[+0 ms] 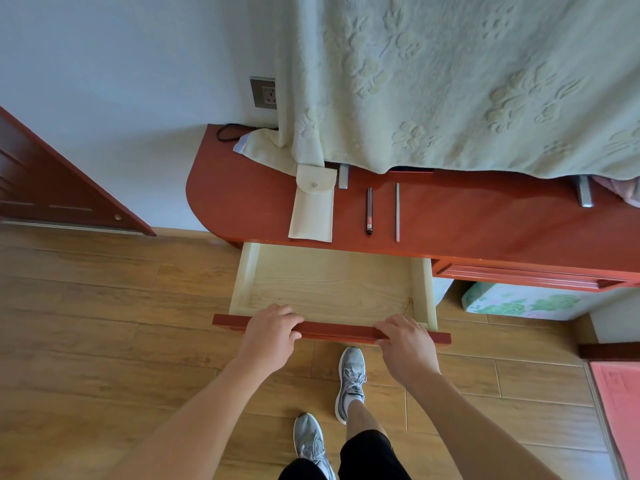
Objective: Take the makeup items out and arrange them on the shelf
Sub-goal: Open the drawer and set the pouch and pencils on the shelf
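A red wooden dresser top (485, 216) carries a cream snap-button pouch (313, 209), a dark makeup pencil (369, 211) and a thin grey pencil (397, 212), laid side by side. Below it a pale wooden drawer (332, 282) stands pulled out, and nothing shows inside it. My left hand (270, 332) grips the drawer's red front panel (336, 330) near its left end. My right hand (405, 342) grips the same panel near its right end.
A pale green embossed cloth (467, 81) hangs over the back of the dresser, with metal feet (584, 192) showing under it. A wall socket (264, 93) and black cable sit at the left. A floral cushion (519, 301) lies under the dresser; my feet stand on wood flooring.
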